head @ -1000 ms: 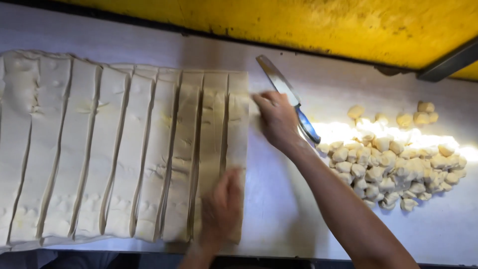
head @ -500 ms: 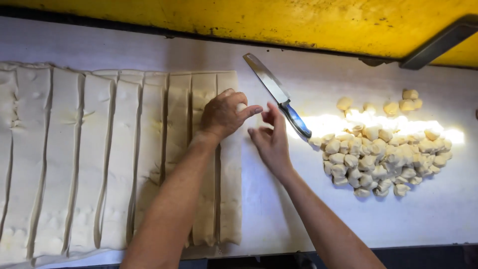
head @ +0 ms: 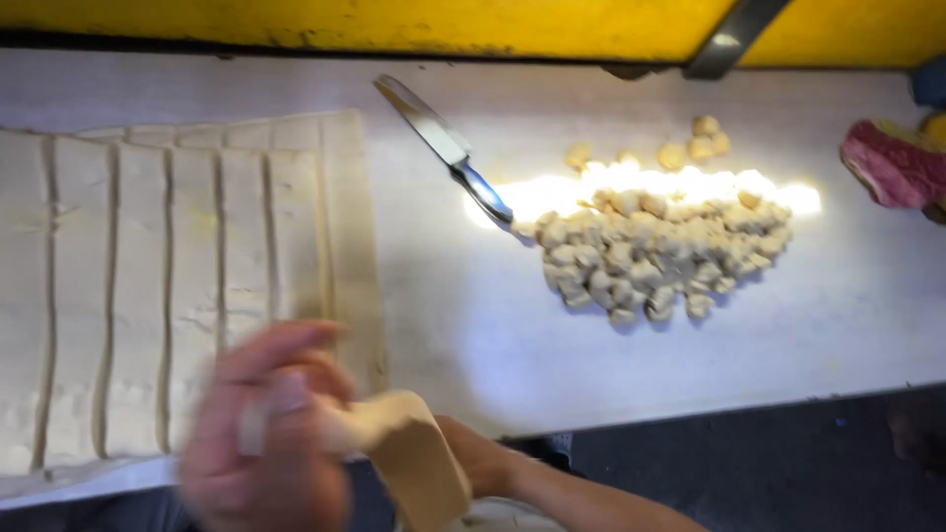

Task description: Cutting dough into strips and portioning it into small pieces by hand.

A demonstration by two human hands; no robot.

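— Where does your strip sit right now?

— You have one strip of dough (head: 414, 463) lifted off the near edge of the bench (head: 493, 345), hanging between your two hands, just in front of the sheet's near right corner.

— And the grip?

— Your left hand (head: 266, 433) is a blur, but its fingers (head: 281, 350) look curled round the strip's upper end, closed on it. Your right hand (head: 478, 458) lies under and behind the strip, touching it; I cannot tell how far its fingers are closed, the dough hides them.

— How much looks done?

— A fair part, I judge. The dough sheet (head: 148, 286) on the left is scored into long strips running near to far, so the slicing into strips seems finished. On the right a pile of small dough pieces (head: 655, 251) lies in a bright patch of light, with a few loose ones at its far side.

— And what is left?

— Most of the sheet: about seven strips lie whole on the bench, besides the one you hold. None of them is in small pieces yet.

— The knife?

— The knife (head: 448, 148) lies free on the bench between sheet and pile, blade to the far left, handle towards the pile, well apart from both your hands
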